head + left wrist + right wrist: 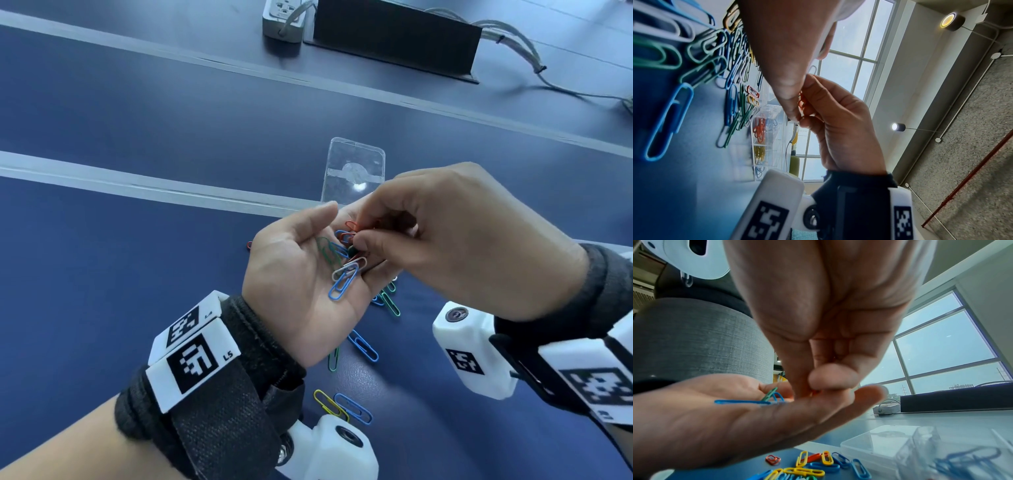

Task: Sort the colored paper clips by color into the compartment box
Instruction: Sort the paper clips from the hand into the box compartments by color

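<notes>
Lying palm up over the blue table (102,274), the left hand (301,284) is flat and relaxed, carrying blue, white and green paper clips (342,274), while the right hand (462,240) pinches a red clip (352,226) above it. More clips (342,407) lie scattered on the table below.

From the left wrist, the compartment box (766,139) stands on the table beyond the loose clips, with red and yellow clips in separate sections.

From the right wrist, thumb and forefinger (830,378) meet on the red clip just over the left palm.
</notes>
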The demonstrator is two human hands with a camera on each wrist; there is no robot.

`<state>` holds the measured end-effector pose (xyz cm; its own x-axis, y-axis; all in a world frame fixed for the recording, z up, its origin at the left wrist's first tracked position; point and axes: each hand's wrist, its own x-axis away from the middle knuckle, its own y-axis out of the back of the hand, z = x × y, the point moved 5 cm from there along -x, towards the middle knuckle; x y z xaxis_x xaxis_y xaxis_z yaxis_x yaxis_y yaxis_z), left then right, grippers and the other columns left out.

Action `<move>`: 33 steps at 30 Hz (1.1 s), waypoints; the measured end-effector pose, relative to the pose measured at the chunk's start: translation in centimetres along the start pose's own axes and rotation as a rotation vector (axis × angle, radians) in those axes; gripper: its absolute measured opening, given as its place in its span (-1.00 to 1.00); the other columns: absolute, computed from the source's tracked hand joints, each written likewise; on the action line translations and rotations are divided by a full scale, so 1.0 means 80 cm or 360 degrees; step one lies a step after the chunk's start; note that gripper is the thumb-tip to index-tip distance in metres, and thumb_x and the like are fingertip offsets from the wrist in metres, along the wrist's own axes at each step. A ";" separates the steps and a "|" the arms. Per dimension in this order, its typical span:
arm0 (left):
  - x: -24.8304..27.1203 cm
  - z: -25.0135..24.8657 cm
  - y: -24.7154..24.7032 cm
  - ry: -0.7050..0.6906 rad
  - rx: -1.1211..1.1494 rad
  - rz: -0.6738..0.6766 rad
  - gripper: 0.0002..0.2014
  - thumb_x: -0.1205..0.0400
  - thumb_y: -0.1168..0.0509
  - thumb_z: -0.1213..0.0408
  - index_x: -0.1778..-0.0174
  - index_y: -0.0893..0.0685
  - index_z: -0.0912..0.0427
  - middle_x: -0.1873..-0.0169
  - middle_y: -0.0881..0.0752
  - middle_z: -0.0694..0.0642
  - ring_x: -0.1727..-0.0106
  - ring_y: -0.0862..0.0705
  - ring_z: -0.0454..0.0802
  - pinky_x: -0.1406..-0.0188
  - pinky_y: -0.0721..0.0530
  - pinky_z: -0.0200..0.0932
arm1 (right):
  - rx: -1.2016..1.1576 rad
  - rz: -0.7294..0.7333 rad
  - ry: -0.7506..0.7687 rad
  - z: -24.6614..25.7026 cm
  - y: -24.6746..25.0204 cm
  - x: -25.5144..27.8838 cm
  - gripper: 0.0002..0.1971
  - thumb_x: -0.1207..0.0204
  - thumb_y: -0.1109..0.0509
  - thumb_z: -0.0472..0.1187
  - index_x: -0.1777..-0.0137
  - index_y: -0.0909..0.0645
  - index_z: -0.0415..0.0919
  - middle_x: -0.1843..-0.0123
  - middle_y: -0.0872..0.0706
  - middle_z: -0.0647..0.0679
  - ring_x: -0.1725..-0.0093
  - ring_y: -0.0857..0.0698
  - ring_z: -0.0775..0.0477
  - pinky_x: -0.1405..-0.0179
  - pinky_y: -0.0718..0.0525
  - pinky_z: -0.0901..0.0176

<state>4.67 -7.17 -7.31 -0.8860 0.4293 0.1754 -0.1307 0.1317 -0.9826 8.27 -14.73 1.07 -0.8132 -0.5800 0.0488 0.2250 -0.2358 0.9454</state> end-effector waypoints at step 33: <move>0.004 0.000 -0.011 -0.0027 -0.0220 -0.0164 -0.45 -0.49 -0.08 0.31 -0.41 -0.51 0.41 -0.22 -0.67 0.46 -0.13 -0.71 0.36 -0.29 -0.55 0.28 | -0.0503 0.0221 -0.0091 -0.020 0.000 0.018 -0.91 -0.41 -0.46 -0.11 0.13 -0.77 0.08 0.33 -0.79 -0.13 0.36 -0.70 -0.10 0.24 -0.69 0.07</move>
<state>4.45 -7.17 -6.36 -0.8785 0.3924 0.2725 -0.1597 0.2962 -0.9417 7.99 -16.84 0.65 -0.7898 -0.5809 0.1967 0.4836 -0.3925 0.7824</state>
